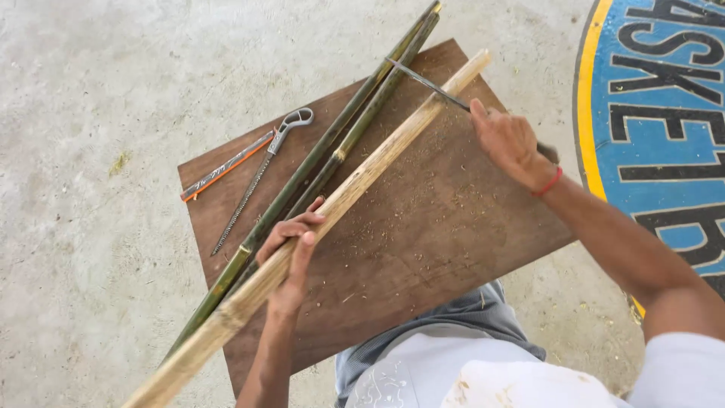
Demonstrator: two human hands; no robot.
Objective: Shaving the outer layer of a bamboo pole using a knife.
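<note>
My left hand [291,253] grips a long pale dry bamboo pole [377,159] that lies slanted across a brown wooden board [423,227]. My right hand [510,143] holds a dark metal blade [423,81] by its handle, with the blade laid across the pole near its far end. Two green bamboo stalks [332,151] lie alongside the pale pole on its left, touching the fingers of my left hand.
On the board's left part lie a round metal file with a loop handle [260,170] and a narrow saw blade with an orange edge [226,168]. Sawdust is scattered on the board. Concrete floor surrounds it; a painted blue and yellow circle [657,98] lies at right.
</note>
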